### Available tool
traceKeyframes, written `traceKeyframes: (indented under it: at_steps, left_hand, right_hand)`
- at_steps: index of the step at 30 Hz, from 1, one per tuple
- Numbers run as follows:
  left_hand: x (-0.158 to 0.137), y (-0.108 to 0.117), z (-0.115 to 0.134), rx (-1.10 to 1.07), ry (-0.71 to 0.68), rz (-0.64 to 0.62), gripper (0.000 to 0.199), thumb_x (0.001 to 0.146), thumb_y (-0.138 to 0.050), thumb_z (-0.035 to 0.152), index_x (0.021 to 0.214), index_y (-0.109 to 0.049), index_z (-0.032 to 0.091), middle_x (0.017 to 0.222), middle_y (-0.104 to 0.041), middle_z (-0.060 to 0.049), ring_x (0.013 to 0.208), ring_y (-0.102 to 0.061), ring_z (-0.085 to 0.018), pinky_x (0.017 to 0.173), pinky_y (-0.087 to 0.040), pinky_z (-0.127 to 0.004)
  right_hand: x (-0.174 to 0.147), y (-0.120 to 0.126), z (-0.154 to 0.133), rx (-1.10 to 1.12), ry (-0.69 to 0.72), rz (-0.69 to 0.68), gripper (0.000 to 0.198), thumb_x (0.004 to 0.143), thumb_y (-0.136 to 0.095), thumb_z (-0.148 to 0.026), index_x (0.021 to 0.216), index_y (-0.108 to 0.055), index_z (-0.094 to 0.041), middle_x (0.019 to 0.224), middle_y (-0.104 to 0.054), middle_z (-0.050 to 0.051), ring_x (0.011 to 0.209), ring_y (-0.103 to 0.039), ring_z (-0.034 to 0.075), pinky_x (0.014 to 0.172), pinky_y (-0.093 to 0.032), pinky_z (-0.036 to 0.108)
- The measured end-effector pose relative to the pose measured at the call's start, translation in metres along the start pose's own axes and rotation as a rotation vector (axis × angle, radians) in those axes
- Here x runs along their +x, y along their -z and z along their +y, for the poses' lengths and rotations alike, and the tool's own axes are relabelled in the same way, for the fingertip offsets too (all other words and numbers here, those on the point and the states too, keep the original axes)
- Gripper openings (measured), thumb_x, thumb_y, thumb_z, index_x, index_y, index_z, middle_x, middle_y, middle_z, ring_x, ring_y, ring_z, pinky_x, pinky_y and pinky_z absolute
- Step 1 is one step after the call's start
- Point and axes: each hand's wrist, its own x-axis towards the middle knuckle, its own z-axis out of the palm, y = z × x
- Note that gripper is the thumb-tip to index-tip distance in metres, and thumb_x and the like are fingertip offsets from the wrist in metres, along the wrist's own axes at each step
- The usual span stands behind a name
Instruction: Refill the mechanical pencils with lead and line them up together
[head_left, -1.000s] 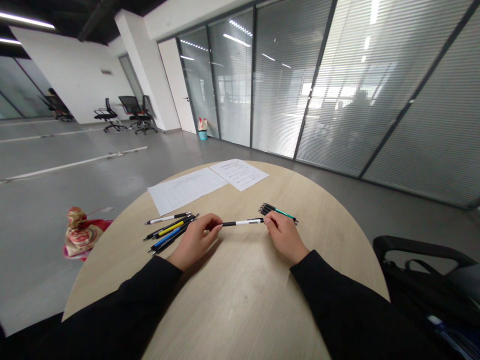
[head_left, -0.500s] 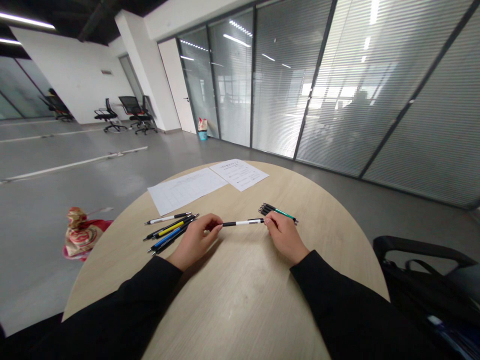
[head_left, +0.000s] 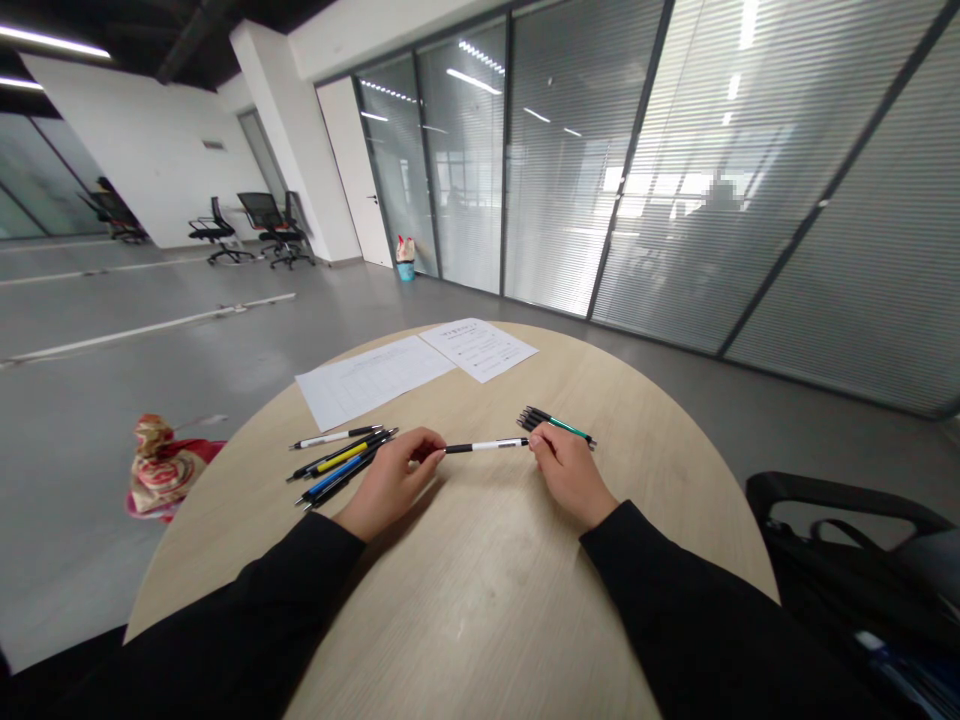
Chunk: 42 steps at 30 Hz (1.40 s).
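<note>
Through the head camera I'm looking at a slim black-and-white pen (head_left: pixel 487 445) lying crosswise between both hands, around the middle of the round pale wood-grain table (head_left: pixel 480 610). My left hand (head_left: pixel 400 468) is pinching its black end between thumb and fingers; my right hand (head_left: pixel 568 470) is gripping the opposite end, fingers curled in. Toward the table's left edge, a loose group of black, yellow and blue pens (head_left: pixel 337 458) is lying just beside the left hand. A bundle of black and green pens (head_left: pixel 541 417) is sitting just beyond the right hand, and two white printed paper sheets (head_left: pixel 375 378) are lying by the far edge.

I'm judging the pen light, stiff and probably smooth plastic, liable to roll; its ends are offering sound pinch points, with little force needed. Fingers are hiding both tips, and I can't tell whether the barrel is touching the table. The right hand is partly covering the bundle, the print is too small to read, and the frame is cutting off the table's near edge.
</note>
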Motion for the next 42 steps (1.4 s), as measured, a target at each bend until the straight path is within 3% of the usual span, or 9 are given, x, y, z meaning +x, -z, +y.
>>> traceKeyframes:
  at_steps: [42]
  left_hand:
    - [-0.0001, -0.0011, -0.0022, -0.002, 0.002, -0.012, 0.016, 0.092, -0.053, 0.03, 0.09, -0.063, 0.018, 0.082, -0.067, -0.003, 0.073, -0.061, -0.018, 0.067, -0.048, -0.03]
  right_hand:
    - [-0.0001, -0.0029, 0.0009, -0.077, 0.005, 0.009, 0.037, 0.1, -0.036, -0.032, 0.065, -0.042, -0.022, 0.06, -0.049, -0.001, 0.058, -0.046, 0.015, 0.058, -0.028, 0.028]
